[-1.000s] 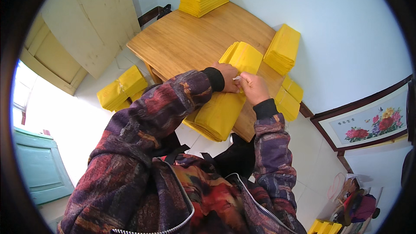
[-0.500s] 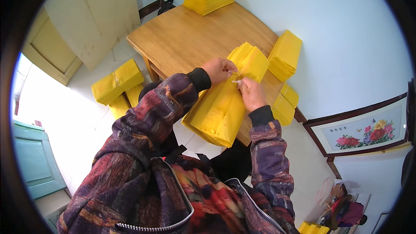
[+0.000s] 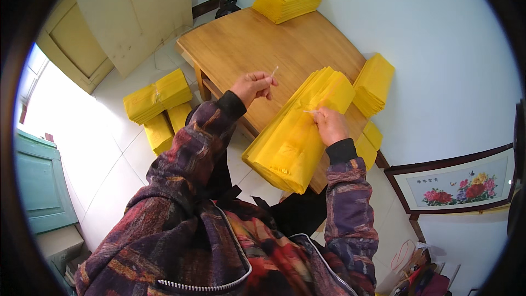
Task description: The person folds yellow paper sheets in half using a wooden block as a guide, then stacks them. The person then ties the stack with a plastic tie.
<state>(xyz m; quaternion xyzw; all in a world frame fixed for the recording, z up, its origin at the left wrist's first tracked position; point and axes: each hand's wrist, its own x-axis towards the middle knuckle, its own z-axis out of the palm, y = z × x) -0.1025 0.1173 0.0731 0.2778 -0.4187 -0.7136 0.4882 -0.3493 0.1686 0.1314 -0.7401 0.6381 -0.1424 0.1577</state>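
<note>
A thick bundle of folded yellow sheets (image 3: 287, 142), paper or cloth, lies aslant over the near edge of the wooden table (image 3: 274, 44). Raised off its left side, my left hand (image 3: 253, 86) is closed on a thin whitish string end (image 3: 275, 70) that sticks up from the fingertips. My right hand (image 3: 332, 126) rests at the bundle's upper right. Its fingers pinch another whitish string end (image 3: 310, 111), which points left across the yellow surface. Whether the two ends belong to one string cannot be made out.
On the table's far edge sits a yellow stack (image 3: 289, 1), with another stack (image 3: 373, 85) at its right edge. Tied yellow bundles (image 3: 158, 97) are piled on the floor at left. A framed flower picture (image 3: 455, 181) leans by the right wall.
My hands were close together over the middle of the bundle. Now the left has drawn away to the left with its string end, while the right stays by the bundle. The view has shifted slightly.
</note>
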